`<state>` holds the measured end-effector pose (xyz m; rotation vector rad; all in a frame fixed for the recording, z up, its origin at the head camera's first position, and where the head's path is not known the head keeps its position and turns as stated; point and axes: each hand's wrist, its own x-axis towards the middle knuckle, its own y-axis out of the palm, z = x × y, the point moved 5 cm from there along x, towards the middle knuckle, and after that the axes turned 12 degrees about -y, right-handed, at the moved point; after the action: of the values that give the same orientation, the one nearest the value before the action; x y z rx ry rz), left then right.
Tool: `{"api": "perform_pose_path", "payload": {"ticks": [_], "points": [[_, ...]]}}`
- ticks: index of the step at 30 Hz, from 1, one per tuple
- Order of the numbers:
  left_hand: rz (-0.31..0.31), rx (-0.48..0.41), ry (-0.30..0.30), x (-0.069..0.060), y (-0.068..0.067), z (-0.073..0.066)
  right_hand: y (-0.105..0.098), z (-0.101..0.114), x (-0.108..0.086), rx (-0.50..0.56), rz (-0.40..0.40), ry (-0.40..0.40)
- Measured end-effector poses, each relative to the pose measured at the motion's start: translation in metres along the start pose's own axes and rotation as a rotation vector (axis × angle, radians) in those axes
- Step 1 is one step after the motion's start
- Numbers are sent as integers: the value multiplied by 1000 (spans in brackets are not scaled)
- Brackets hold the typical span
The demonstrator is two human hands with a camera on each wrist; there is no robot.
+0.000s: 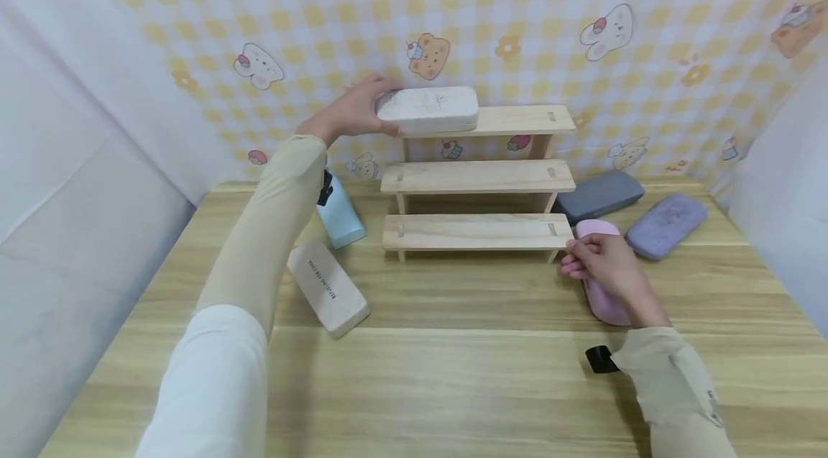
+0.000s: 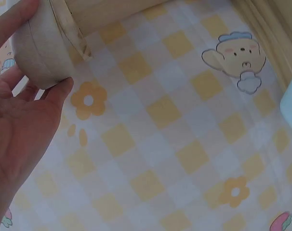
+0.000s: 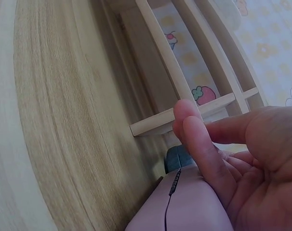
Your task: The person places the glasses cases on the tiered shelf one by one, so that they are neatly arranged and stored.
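Light-blue tapered case [image 1: 341,215] left of centre, beige oblong lettered case [image 1: 328,290] lower left, slate-grey oblong case [image 1: 601,195] right of centre, fuzzy grey-purple case [image 1: 666,226] at right, yellow-and-white checked cartoon cloth [image 1: 472,5] across top, wood-grain tabletop [image 1: 453,393] below

The white oblong case [image 1: 432,107], rounded and closed, lies lengthwise on the left part of the top tier, upper center of the head view. The pale wooden shelf [image 1: 479,176] stands upright at center, with 3 stepped tiers.
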<state>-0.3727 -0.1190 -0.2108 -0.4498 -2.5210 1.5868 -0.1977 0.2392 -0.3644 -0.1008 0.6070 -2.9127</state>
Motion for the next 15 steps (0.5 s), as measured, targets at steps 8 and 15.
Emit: {"api": "perform_pose_path", "payload": {"ticks": [8,15], "points": [[3,-5,-11,2,-2,1,1,1,2,-30,-4,-5],[7,-14,-5,4,1,-1,1,0,-1,-18,-3,-1]]}}
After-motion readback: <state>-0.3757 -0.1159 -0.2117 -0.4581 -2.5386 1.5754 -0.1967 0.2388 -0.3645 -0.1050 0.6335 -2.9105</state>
